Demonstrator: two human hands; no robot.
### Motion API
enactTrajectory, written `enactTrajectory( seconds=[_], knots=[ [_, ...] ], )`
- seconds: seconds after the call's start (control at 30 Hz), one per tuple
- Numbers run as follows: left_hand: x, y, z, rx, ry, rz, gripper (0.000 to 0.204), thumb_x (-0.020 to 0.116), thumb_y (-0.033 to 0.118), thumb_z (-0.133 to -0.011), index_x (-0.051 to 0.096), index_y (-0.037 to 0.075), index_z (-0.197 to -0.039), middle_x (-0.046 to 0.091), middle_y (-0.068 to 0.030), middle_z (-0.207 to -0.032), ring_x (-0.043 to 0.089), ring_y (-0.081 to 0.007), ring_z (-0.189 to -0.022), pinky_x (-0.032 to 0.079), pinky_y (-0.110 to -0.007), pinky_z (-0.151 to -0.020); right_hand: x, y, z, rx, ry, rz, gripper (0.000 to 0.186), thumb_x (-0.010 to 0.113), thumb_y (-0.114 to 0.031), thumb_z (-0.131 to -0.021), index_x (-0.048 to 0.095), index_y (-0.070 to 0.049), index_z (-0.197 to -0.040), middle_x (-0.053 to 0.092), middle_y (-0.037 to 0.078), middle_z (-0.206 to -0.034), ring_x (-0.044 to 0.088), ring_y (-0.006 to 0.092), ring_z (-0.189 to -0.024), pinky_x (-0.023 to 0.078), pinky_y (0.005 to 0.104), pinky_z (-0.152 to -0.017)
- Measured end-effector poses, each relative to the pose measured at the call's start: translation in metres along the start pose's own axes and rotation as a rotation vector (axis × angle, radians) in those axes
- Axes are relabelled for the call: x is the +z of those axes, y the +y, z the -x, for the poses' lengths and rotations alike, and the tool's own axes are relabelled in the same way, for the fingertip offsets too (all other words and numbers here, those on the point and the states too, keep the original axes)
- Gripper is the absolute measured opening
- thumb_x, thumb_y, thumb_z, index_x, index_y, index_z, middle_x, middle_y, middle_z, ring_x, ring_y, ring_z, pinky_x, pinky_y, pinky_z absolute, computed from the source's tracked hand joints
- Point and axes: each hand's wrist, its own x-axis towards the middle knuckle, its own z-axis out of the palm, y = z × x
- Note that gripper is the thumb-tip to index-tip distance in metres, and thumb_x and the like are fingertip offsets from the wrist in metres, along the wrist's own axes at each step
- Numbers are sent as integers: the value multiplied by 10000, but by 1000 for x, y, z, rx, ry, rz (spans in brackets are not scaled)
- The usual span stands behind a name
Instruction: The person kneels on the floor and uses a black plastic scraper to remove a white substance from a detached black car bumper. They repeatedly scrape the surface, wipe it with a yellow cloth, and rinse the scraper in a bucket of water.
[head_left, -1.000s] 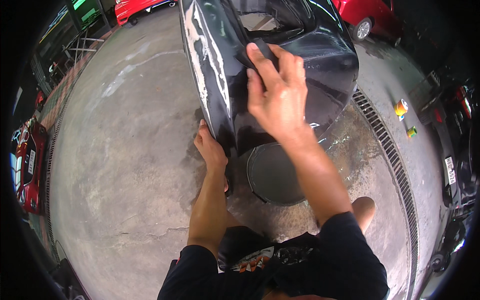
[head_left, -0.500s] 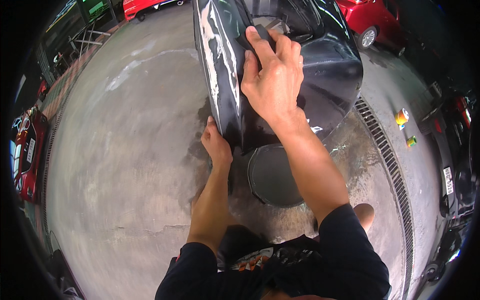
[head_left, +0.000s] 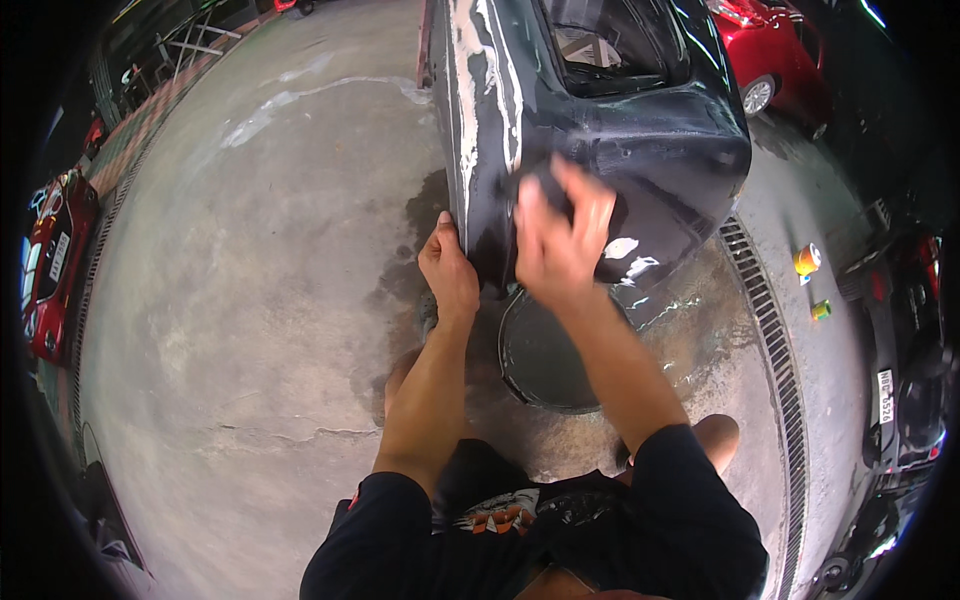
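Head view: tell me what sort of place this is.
Likely a car body workshop: a black body panel with whitish patches, a red car at upper right and a long drain grating.

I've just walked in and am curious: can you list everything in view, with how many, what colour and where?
Panel: one, black with pale patches, upper middle
Pad: one, dark, blurred, at the right hand
Tub: one, dark, on the floor below the panel
Cans: two, one orange-yellow, one green, on the floor at right
Red cars: at least three, red, upper right, left edge, top edge
Dark cars: at least two, black, right edge
Drains: two, dark, along the floor's left and right
Frame: one, greyish, upper left
Floor: one, grey, throughout
Shirt: one, dark, bottom
Left hand: one, bare, on the panel's left edge
Right hand: one, bare, over the panel
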Motion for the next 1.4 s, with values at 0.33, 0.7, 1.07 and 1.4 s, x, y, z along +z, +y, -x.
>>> enactTrajectory(
  seconds=[0.33, 0.7, 1.07, 1.4],
  knots=[
    [-8, -6, -7, 18, -28, -96, 500, 567, 423, -1112, 688, 28, -830, 615, 38, -779, 485, -78, -688, 387, -289, -630, -1, 30, -13, -9, -172, 30, 413, 763, -68, -877, 785, -185, -1273, 690, 212, -1337, 657, 357, -1083, 479, 451, -904],
    [4, 8, 0, -42, 24, -56, 499, 529, 364, -1139, 714, -32, -899, 677, -1, -851, 548, -85, -796, 440, -279, -746, -4, 33, -6, 67, -127, 154, 483, 738, -71, -850, 769, -224, -1308, 688, 173, -1316, 640, 331, -1077, 441, 455, -919],
    [0, -1, -3, -34, -3, -12, 510, 537, 394, -1135, 720, -8, -879, 682, 5, -845, 550, -88, -760, 444, -288, -723, -40, 44, 44, -143, -221, 155, 421, 789, -86, -862, 787, -275, -1238, 700, 130, -1383, 665, 290, -1137, 414, 438, -1003],
    [-11, 6, -5, -175, -103, 165, 381, 618, 338, -1107, 751, 12, -960, 726, -12, -896, 622, -106, -749, 516, -296, -716, -53, 1, 32, -375, -395, 27, 401, 823, -178, -837, 797, -306, -1216, 709, 79, -1335, 638, 252, -1114, 419, 412, -920]
  ],
)
